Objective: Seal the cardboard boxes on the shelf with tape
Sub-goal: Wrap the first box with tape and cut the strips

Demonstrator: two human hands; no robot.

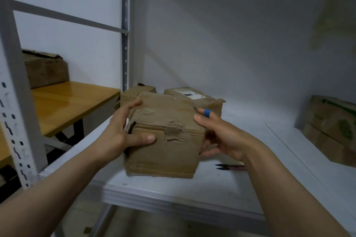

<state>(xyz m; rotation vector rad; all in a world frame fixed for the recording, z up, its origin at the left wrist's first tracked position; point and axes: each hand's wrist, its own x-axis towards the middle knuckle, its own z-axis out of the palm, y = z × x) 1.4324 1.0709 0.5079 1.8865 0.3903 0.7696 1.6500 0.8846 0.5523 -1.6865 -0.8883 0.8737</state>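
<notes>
Box (163, 136) worn, torn corrugation on front edge; both hands, left (123, 132) and right (221, 138), gripping sides.

The white metal shelf board (240, 188) lies bare across its front and middle right, open to a hand from the front edge. The worn brown cardboard box (163, 136) fills the front left, two smaller brown cardboard boxes (194, 98) close the back just behind it, and black-tipped snips (224, 167) lie beside its right foot. Green-printed cartons (331, 129) block the far right, and the grey perforated upright post (17, 113) bounds the left.
</notes>
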